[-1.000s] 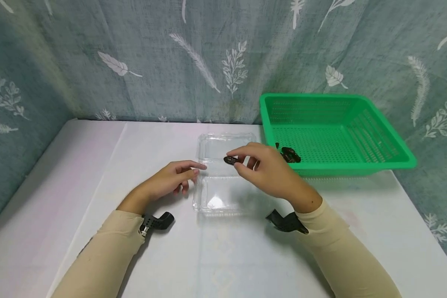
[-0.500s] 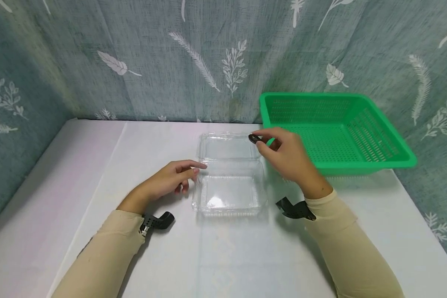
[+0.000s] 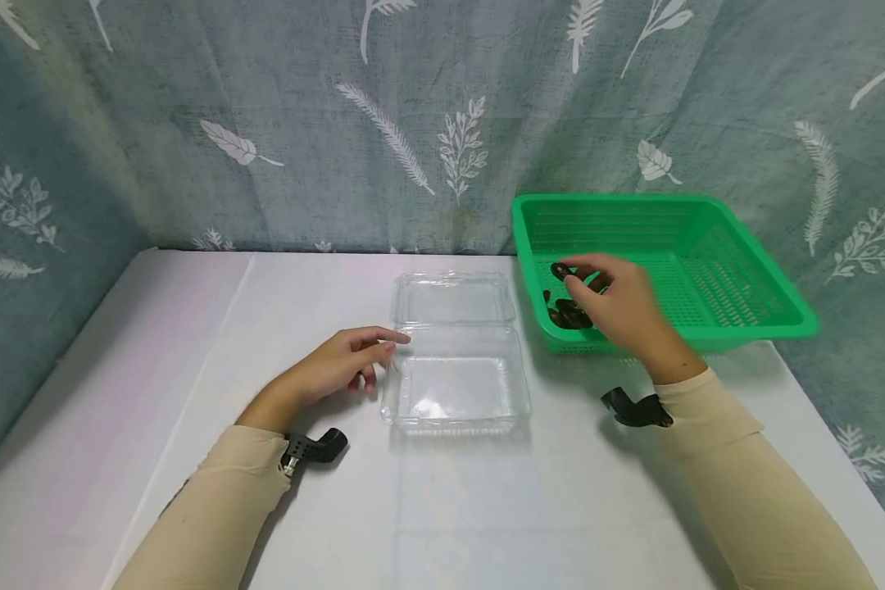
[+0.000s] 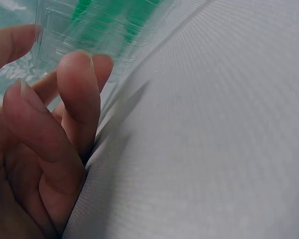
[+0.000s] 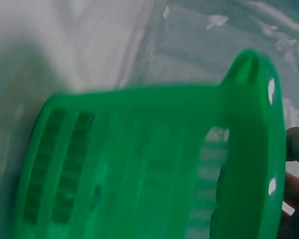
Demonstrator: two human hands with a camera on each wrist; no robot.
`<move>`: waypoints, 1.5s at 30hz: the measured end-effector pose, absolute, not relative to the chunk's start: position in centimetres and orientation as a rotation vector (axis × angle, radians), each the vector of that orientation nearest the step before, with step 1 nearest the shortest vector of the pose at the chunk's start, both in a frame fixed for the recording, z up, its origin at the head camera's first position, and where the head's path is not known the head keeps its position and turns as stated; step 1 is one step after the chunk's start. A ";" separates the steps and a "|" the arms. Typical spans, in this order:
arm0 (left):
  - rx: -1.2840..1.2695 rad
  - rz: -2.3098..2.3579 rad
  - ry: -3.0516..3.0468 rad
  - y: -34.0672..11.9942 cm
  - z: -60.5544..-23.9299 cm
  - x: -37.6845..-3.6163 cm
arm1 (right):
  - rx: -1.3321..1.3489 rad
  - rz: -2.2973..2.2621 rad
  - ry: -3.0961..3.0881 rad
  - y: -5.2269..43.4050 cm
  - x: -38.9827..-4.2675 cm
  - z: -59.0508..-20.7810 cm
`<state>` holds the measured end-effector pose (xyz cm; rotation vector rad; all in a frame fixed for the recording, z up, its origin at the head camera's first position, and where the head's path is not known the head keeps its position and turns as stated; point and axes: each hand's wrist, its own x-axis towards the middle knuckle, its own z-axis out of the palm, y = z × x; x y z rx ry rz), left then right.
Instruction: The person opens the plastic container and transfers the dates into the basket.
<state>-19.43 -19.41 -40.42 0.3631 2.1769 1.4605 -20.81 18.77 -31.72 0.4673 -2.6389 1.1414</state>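
Note:
My right hand [image 3: 623,305] is over the left part of the green plastic basket [image 3: 649,202]. Between thumb and fingers it pinches a small, dark, glossy oval piece [image 3: 560,270]; its exact kind is unclear. Several similar dark pieces [image 3: 569,316] lie in the basket's near left corner. A clear plastic clamshell container [image 3: 453,385] lies unfolded on the table, lid section at the back. My left hand [image 3: 339,362] is at its left side, index fingertip at the edge, other fingers loosely bent. The basket wall [image 5: 139,102] fills much of the right wrist view, partly hiding the right fingers [image 5: 298,144].
A white cloth [image 3: 280,508] covers the table. Behind it hangs a grey-green curtain [image 3: 302,164] with white leaf prints. Each wrist carries a black camera mount, such as the left mount [image 3: 317,447]. The basket stands at the back right.
My right hand has moved right with the dark piece, from over the clear container to over the basket. The left hand has stayed at the container's edge. The head view has tilted slightly.

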 end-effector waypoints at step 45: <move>0.357 1.465 2.183 -19.3 -40.5 -19.2 | 0.491 0.650 -3.344 23.9 -26.1 -33.0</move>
